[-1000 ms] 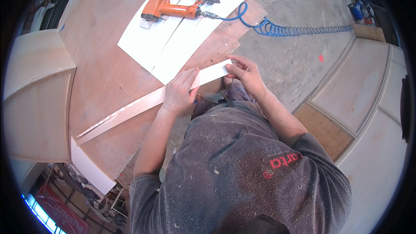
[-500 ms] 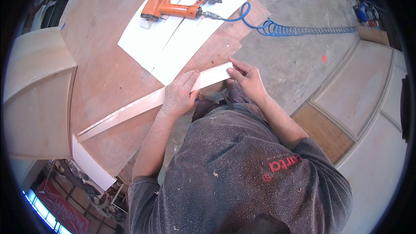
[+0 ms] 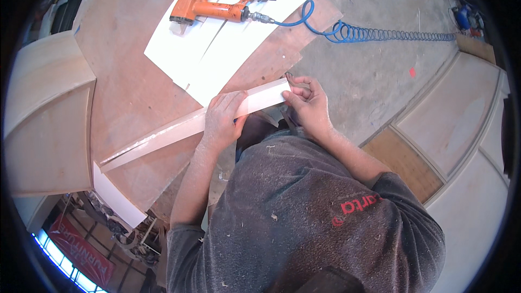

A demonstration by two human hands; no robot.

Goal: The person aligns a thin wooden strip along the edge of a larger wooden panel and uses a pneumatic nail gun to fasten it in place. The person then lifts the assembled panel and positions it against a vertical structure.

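A long, narrow white strip [image 3: 168, 137] lies aslant in front of me, its far-left end resting on the reddish-brown board. My left hand [image 3: 221, 120] is closed around the strip's middle, fingers over the top and thumb at the near edge. At the strip's right end, my right hand [image 3: 310, 104] pinches the tip with the thumb, its other fingers curled. Beyond my hands an orange nail gun [image 3: 221, 11] with a dark metal magazine lies on several white flat pieces [image 3: 173, 65]. Both forearms are dusty.
The reddish-brown board [image 3: 122, 87] is the work surface. A coiled blue air hose [image 3: 363, 34] runs right from the nail gun above the concrete floor [image 3: 374, 76]. Curved wooden panels [image 3: 49, 146] stand left, with framed panels [image 3: 445, 114] at right. Another white strip [image 3: 119, 198] juts over the board's near-left edge.
The right hand's fingers have lifted and curled somewhat at the strip's end, the thumb staying near the tip. The strip and left hand hold nearly the same place; the view has shifted slightly.
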